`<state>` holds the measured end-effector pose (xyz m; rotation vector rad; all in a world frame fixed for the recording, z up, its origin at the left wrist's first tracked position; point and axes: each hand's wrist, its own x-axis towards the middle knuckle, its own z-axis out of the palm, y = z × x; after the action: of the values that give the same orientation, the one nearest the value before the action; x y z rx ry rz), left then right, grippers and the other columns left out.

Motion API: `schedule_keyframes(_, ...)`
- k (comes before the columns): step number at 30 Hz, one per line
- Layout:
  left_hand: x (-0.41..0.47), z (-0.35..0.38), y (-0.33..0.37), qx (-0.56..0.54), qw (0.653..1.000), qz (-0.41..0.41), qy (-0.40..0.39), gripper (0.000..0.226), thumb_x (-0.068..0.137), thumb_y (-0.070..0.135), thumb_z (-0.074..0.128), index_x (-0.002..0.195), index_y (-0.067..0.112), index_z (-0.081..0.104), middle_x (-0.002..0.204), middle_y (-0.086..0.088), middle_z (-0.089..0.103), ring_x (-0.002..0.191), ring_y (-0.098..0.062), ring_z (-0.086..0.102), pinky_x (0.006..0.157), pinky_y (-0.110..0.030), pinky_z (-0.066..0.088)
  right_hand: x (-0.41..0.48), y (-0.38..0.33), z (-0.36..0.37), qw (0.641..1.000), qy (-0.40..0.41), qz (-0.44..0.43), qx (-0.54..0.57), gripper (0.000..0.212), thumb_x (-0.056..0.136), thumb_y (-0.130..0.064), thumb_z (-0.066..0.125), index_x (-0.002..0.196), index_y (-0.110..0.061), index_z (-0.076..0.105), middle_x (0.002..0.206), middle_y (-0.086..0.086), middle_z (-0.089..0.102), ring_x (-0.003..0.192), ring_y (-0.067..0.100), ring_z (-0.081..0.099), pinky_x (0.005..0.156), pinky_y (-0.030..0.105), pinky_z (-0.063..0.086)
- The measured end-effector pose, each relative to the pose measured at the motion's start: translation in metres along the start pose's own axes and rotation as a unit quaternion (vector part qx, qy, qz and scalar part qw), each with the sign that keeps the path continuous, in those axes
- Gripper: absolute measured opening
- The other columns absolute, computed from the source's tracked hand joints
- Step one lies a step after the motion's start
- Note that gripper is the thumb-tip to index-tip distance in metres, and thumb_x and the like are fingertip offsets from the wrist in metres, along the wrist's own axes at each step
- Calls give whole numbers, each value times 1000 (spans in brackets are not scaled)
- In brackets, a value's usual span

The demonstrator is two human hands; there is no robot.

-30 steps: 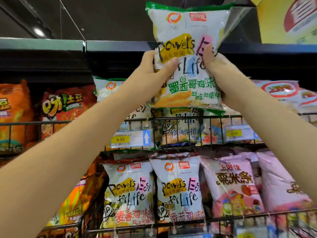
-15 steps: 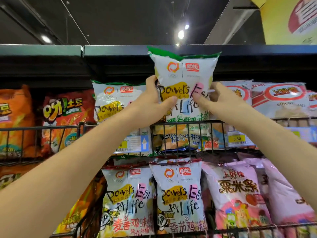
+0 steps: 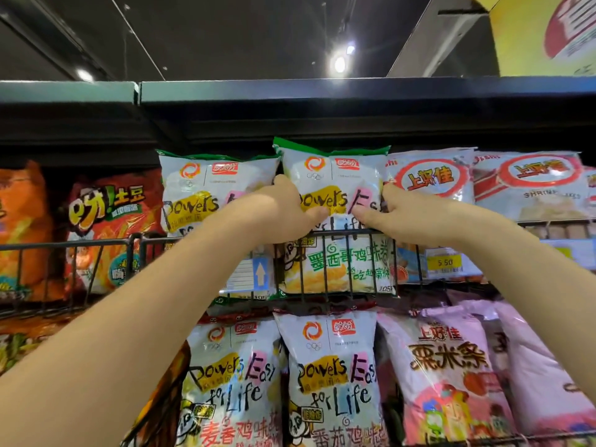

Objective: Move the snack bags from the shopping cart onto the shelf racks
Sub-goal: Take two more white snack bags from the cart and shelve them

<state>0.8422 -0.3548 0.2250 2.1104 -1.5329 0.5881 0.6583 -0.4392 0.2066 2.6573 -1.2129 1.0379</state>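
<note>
The left hand point(image 3: 283, 211) and right hand point(image 3: 409, 217) grip the green-topped snack bag point(image 3: 335, 175) by its sides, now lowered into the wire rack point(image 3: 343, 233).

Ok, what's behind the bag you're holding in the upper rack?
Above the held bag only dark shelf backing shows. Anything directly behind is covered by the bag itself.

Dark ceiling point(image 3: 258, 33) with bright spotlights point(image 3: 339, 63), yellow banner point(image 3: 548, 30)
</note>
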Motion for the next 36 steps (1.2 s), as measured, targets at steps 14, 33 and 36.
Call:
schedule_keyframes(14,-18,1,6,28,1000,-13,2,73,98,70,41,131,5,48,99,-7,61,73,-18,51,56,-31,36,6,12,4,1000,12,-12,-14,62,97,-71,40,123,-17,56,116,7,67,85,14,58,69,30,45)
schedule_keyframes(33,-167,66,67,86,967,235,45,68,97,58,57,150,23,32,152,-10,29,143,-33,27,110,-45,40,-209,41,14,969,82,-31,-232,66,92,-57,61,148,-26,45,146,7,47,128,31,50,99,45,48)
schedule_keyframes(36,-205,91,85,39,959,280,-10,67,95,59,58,147,24,36,149,-6,34,138,-30,33,102,-42,45,-271,49,19,973,32,29,-228,63,93,-60,58,147,-31,44,145,0,46,120,26,55,94,39,48)
